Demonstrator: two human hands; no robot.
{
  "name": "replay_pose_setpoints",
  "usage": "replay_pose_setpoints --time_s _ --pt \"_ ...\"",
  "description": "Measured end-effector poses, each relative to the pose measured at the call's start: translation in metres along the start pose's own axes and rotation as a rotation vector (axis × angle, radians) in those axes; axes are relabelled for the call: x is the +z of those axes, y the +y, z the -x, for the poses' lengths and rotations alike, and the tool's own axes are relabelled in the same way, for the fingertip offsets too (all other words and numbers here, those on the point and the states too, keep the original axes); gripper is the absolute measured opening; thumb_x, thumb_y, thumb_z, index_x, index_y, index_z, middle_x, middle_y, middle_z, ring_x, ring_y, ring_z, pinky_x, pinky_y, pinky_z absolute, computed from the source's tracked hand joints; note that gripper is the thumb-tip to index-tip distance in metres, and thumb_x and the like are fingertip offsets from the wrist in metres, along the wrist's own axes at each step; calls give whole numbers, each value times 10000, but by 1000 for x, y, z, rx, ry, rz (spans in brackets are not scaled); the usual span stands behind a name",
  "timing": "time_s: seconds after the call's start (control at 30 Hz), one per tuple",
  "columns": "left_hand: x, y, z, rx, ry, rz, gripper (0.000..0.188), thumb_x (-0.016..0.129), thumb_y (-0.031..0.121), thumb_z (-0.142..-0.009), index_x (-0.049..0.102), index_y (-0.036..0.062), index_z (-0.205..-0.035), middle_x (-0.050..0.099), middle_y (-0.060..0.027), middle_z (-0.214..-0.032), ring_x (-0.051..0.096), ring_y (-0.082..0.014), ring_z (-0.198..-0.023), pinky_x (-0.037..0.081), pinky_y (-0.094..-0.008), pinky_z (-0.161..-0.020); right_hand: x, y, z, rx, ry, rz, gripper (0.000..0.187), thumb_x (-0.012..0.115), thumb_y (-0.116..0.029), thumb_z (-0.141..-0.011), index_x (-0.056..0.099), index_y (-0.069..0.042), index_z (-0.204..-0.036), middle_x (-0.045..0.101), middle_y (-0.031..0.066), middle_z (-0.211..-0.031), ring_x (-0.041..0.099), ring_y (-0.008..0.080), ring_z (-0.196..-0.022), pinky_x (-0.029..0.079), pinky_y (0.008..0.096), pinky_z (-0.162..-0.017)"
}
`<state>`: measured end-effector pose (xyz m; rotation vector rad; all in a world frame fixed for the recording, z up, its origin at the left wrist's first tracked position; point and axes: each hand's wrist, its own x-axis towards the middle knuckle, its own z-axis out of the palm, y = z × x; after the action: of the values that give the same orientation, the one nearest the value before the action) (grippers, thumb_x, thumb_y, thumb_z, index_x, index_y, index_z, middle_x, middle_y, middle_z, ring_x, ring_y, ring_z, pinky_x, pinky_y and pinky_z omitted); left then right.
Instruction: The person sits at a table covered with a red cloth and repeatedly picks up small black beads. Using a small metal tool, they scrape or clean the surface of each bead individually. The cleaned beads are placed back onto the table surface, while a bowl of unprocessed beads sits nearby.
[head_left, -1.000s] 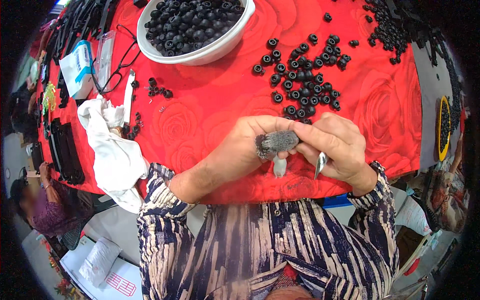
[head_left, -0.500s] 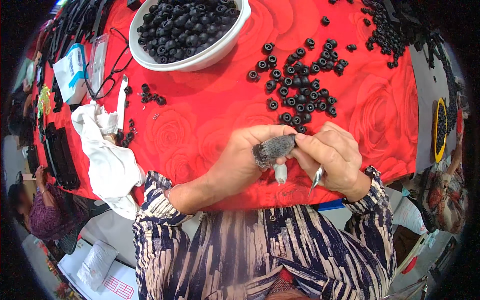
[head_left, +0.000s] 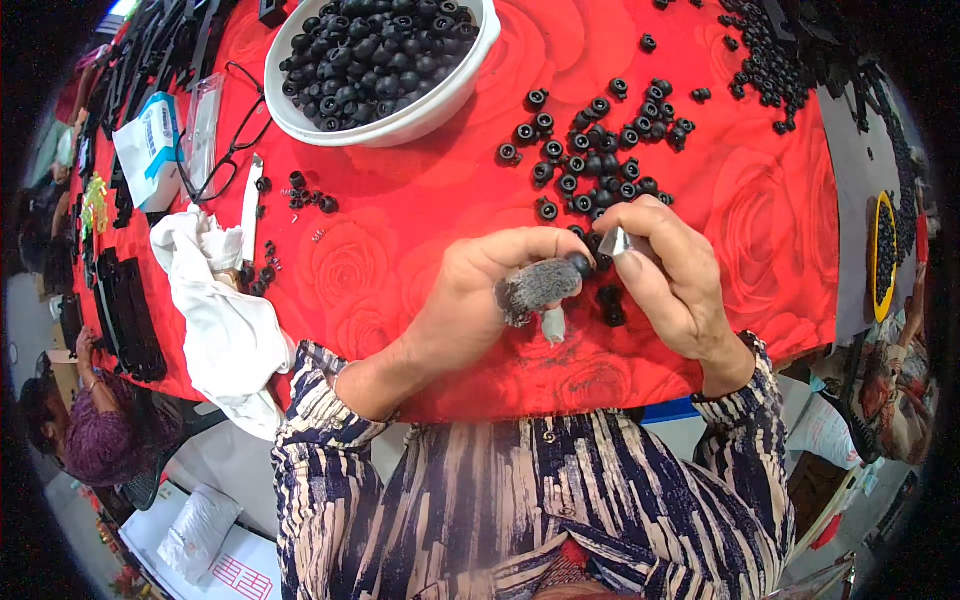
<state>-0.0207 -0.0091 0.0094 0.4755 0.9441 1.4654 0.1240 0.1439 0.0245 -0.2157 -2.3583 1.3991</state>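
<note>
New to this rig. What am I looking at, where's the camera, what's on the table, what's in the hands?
There is no machine here: a person works with two bare hands. The single picture comes from a wide fisheye camera worn on the person's head, looking down, so straight edges bend and the patterned sleeves enter from below. The surface is a table under a red rose-patterned cloth. On it stand a white bowl full of small black round parts, a loose pile of the same black parts, a white rag and a pair of glasses. The left hand holds a grey fuzzy pad with one black part at its tip. The right hand pinches a small metal tool.
</note>
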Motion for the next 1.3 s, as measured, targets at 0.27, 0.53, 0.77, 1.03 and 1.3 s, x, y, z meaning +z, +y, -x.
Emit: replay_pose_setpoints --time_s 0.27,0.53,0.77,1.03,1.3 --pt "2 -1 0 -9 9 -1 239 542 85 -913 572 -29 -1120 615 -37 -881 609 -96 -643 487 -209 -566 2 -3 -1 31 -6 58 197 570 -38 -818 550 41 -997 509 125 -747 520 250 -627 412 339 -553" --pt "1 -2 0 -23 8 -27 239 533 77 -914 569 -34 -1122 616 -47 -879 609 -102 -643 494 -219 -568 3 -3 -1 24 -18 73 192 577 -39 -805 556 32 -983 513 126 -741 529 256 -622 414 345 -545" --pt "-1 -2 -1 -42 -6 -17 243 545 106 -914 573 -22 -1118 619 -41 -886 609 -102 -640 484 -214 -568 5 -3 -2 24 -16 65 191 583 -38 -798 560 31 -973 513 122 -739 532 254 -625 418 340 -549" --pt "-2 -1 0 -56 -26 -8 245 546 123 -918 577 -15 -1118 619 -43 -883 607 -104 -640 481 -218 -573 3 0 -2 -17 -32 64 198 594 -39 -782 564 31 -966 517 120 -733 531 251 -617 415 335 -543" --pt "-5 -2 -1 -52 -25 5 247 562 117 -897 590 -13 -1105 623 -49 -858 609 -116 -648 497 -239 -580 2 -1 -3 -14 -51 98 192 586 -15 -770 569 29 -956 514 115 -714 525 243 -597 411 324 -528"
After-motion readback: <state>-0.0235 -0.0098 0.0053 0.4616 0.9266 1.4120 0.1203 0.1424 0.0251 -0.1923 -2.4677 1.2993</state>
